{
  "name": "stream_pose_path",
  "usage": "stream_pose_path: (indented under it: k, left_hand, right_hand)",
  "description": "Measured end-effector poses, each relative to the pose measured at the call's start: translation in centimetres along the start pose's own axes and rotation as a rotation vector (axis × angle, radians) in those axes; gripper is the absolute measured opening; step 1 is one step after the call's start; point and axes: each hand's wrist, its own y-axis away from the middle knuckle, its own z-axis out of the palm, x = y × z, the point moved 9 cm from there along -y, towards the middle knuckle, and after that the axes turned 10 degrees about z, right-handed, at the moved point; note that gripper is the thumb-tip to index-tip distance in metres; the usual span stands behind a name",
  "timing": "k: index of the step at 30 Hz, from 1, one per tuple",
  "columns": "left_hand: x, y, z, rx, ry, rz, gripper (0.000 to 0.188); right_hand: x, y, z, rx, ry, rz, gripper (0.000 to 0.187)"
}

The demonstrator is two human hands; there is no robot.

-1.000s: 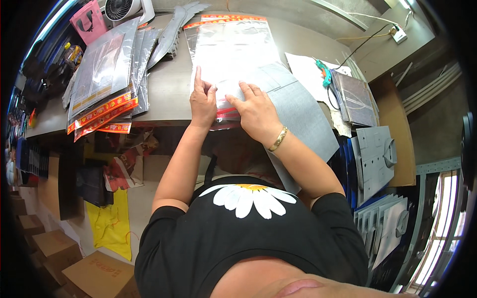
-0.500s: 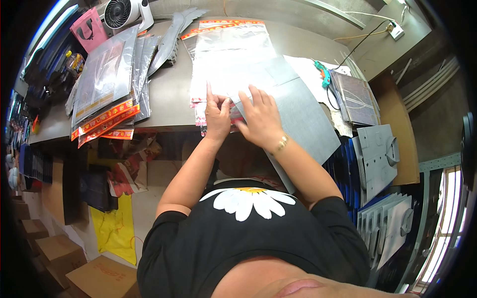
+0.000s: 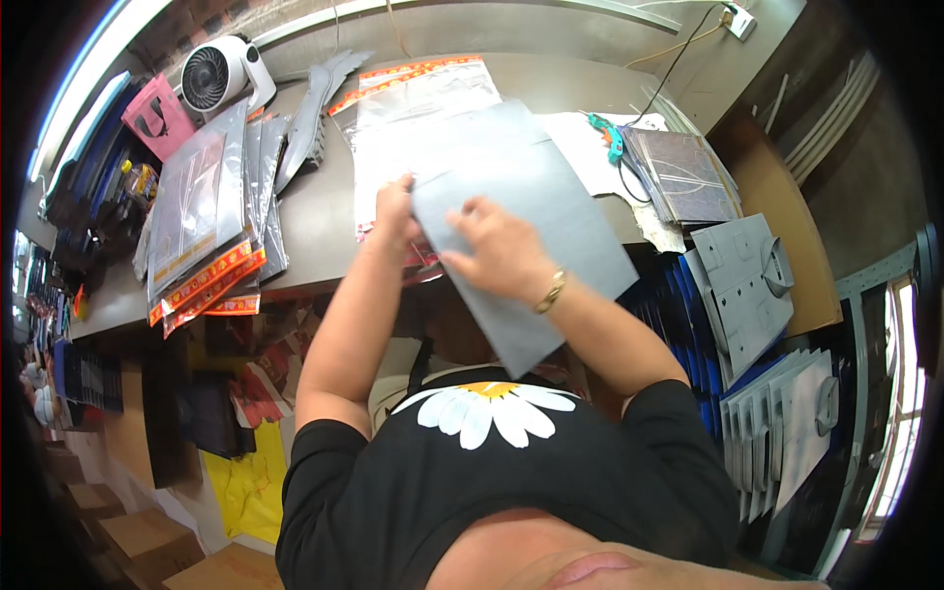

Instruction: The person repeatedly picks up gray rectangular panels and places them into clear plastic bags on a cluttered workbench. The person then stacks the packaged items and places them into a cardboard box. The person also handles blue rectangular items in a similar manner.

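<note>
A flat grey sheet (image 3: 560, 211), likely a folded bag panel, lies slanted across the table's front edge, its lower corner reaching toward my shirt. My left hand (image 3: 396, 211) is closed at the sheet's left edge, thumb and fingers pinching near its corner. Over the sheet's left part is my right hand (image 3: 501, 254), fingers apart and slightly bent, somewhat blurred; whether it touches the surface I cannot tell. Beneath and beyond the sheet is a stack of clear plastic bags (image 3: 418, 93) with red-orange printed borders, partly washed out by glare.
Filled clear bags (image 3: 197, 202) are piled at left, near a pink bag (image 3: 157, 118) and a white fan (image 3: 224, 74). A teal glue gun (image 3: 608, 138) with a cord lies by stacked dark panels (image 3: 680, 175). Grey bags with handles (image 3: 744, 280) stand at right.
The grey sheet has shifted left and turned somewhat. My left hand has moved left and its pointing finger has folded in. My right hand has moved down the sheet. The whole view has tilted.
</note>
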Motion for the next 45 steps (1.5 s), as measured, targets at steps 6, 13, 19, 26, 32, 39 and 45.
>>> stream_pose_path:
  k: [6,13,19,26,32,39,45]
  left_hand:
    - [5.6,-1.5,-2.8,-0.276,-0.055,-0.205,0.038]
    - [4.2,2.8,-4.3,-0.126,-0.255,-0.167,0.040]
    - [3.6,7.2,-7.2,-0.149,-0.326,-0.166,0.035]
    - [3.5,15.4,-8.9,-0.365,-0.387,-0.276,0.041]
    - [3.9,9.7,-4.9,-0.034,-0.099,-0.270,0.057]
    - [4.3,21.4,-7.0,-0.087,-0.424,-0.317,0.054]
    - [4.7,23.6,-7.6,-0.130,-0.280,-0.175,0.051]
  right_hand:
    - [20.3,-7.3,-4.9,0.111,-0.619,0.693,0.061]
    - [21.3,-3.4,5.4,-0.059,-1.624,0.815,0.028]
    - [20.3,3.2,6.6,-0.179,-1.508,0.858,0.023]
    - [15.8,10.8,4.5,-0.603,-1.492,0.756,0.030]
    - [17.1,3.8,7.7,-0.465,-1.615,0.859,0.030]
    - [11.6,14.9,5.3,-0.526,-1.767,0.946,0.027]
    - [14.2,17.7,1.5,-0.503,-1.358,0.888,0.023]
